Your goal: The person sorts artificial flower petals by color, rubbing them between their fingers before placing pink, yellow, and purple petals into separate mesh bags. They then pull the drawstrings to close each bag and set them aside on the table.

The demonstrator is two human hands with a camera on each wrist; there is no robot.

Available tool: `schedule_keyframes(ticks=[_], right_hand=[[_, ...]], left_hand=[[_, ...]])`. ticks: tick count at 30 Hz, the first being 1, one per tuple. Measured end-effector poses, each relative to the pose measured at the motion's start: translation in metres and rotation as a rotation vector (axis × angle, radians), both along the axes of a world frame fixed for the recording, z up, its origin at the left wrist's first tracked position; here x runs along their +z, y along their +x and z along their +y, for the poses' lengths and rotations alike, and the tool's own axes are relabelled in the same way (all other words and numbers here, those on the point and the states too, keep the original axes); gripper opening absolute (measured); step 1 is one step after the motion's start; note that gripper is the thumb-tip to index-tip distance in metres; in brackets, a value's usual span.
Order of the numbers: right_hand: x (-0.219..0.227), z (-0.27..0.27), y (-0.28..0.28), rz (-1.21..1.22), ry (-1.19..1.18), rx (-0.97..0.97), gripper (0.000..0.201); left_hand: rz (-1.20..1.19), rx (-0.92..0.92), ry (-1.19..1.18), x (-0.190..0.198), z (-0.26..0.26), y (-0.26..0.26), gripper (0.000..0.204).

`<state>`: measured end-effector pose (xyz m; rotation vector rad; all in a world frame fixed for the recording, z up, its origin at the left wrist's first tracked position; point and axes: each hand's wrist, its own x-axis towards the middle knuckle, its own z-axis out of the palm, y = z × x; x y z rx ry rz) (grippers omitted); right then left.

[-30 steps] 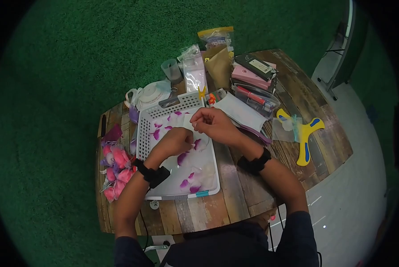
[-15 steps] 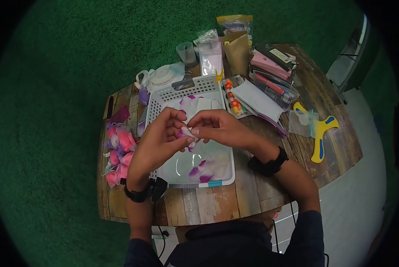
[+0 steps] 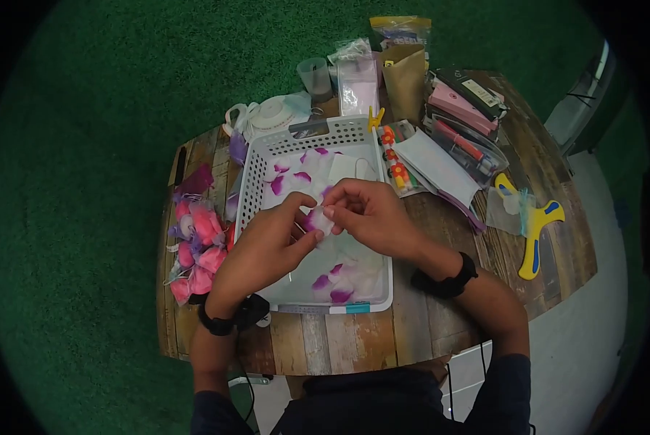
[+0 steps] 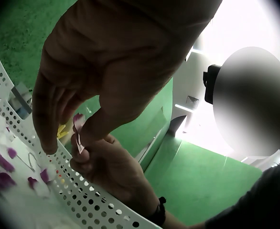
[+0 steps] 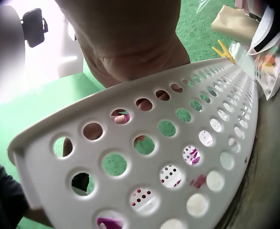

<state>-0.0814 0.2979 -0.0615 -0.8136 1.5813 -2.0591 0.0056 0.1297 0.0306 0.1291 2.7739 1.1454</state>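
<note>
In the head view, a white and purple petal [image 3: 316, 220] is between the two hands, over the white basket [image 3: 389, 286]. The right hand [image 3: 376, 221] pinches it with thumb and fingertips. The left hand [image 3: 263, 246] is beside it, thumb and index finger spread apart; its thumb is close to the petal, and contact is unclear. The left wrist view shows the petal [image 4: 79, 125] upright at the right hand's [image 4: 113, 169] fingertips, by the left thumb. More petals [image 3: 341, 296] lie in the basket. The basket wall [image 5: 116, 143] hides much of the right hand's work in the right wrist view.
Pink bagged items [image 3: 205, 226] lie left of the basket. Behind it stand a translucent cup [image 3: 315, 78], a clear packet [image 3: 358, 90] and a brown pouch [image 3: 405, 83]. Right of it are white sheets [image 3: 437, 163], pink boxes [image 3: 461, 105] and a yellow three-armed object [image 3: 534, 232].
Over the last second, the hands came together around a petal above the basket. Since half a second ago, the left fingers have spread, showing more of the petal. The head view has shifted.
</note>
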Motion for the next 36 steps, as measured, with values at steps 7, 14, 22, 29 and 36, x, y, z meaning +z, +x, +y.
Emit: schedule_keyframes(ticks=[7,14,22,29,36], right_hand=[[-0.001,0.003,0.003,0.169,0.126,-0.033,0.009],[0.006,0.008,0.003,0.093,0.125,-0.025,0.008],[0.005,0.008,0.005,0.064,0.025,-0.048,0.010],[0.009,0.012,0.003,-0.103,-0.192,-0.125,0.010],[-0.001,0.016,0.005,0.030,-0.215,-0.145,0.008]], left_hand=[[0.019,-0.248,-0.410,-0.050,-0.031,-0.030,0.028],[-0.070,-0.133,-0.318,-0.081,-0.018,-0.044,0.029],[-0.022,-0.143,-0.166,-0.041,-0.014,-0.042,0.025],[0.019,0.026,0.609,-0.002,0.004,-0.033,0.010],[0.101,0.214,0.610,0.002,0.021,-0.010,0.015]])
